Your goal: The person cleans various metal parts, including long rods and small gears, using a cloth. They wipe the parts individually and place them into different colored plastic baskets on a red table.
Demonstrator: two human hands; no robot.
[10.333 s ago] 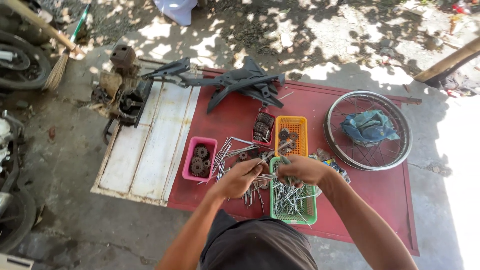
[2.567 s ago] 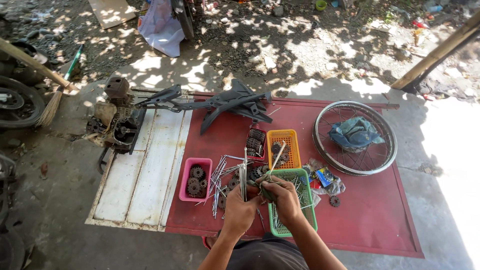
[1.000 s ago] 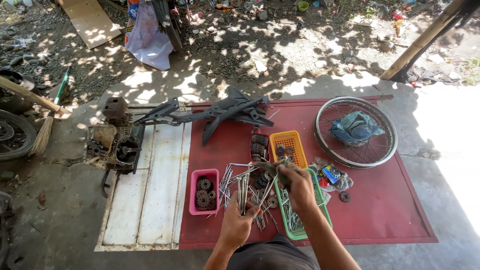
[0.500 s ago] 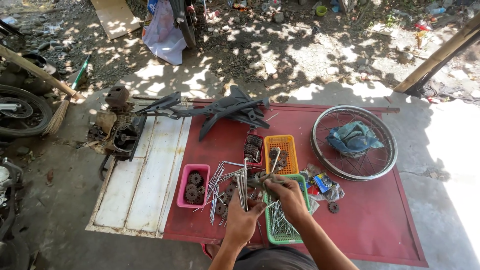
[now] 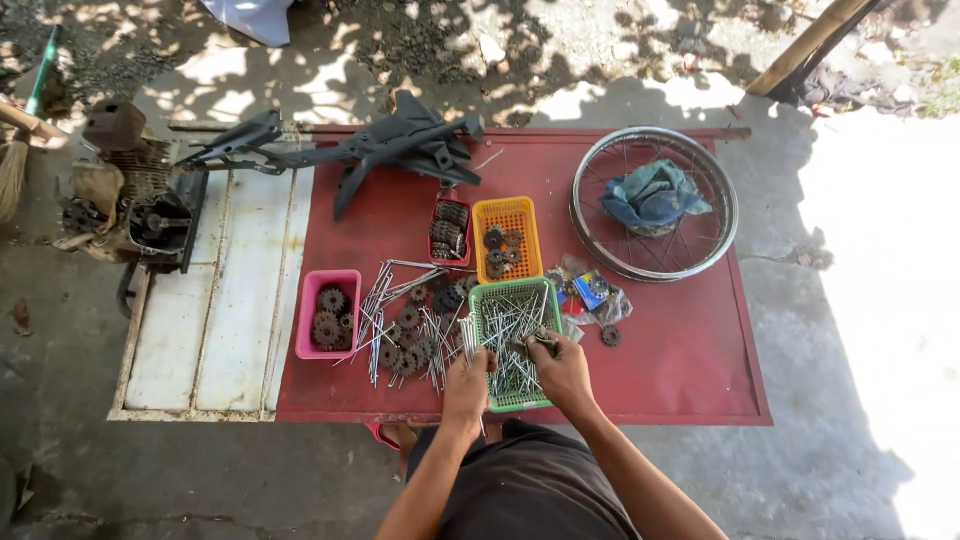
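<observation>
My left hand grips a bundle of thin metal spokes at the left edge of a green basket. My right hand rests inside that basket with its fingers closed on a few more spokes from the pile there. A loose heap of spokes and small sprockets lies on the red board just left of the basket. A pink basket further left holds dark sprockets.
An orange basket and a small red tray hold gears behind the green one. A spoked wheel rim with a blue rag sits at right, a black frame part at the back, an engine at left beside a white panel.
Both hands have come down from above the loose pile to the green basket. The right hand, which held a spoke up, now reaches into the basket's spokes.
</observation>
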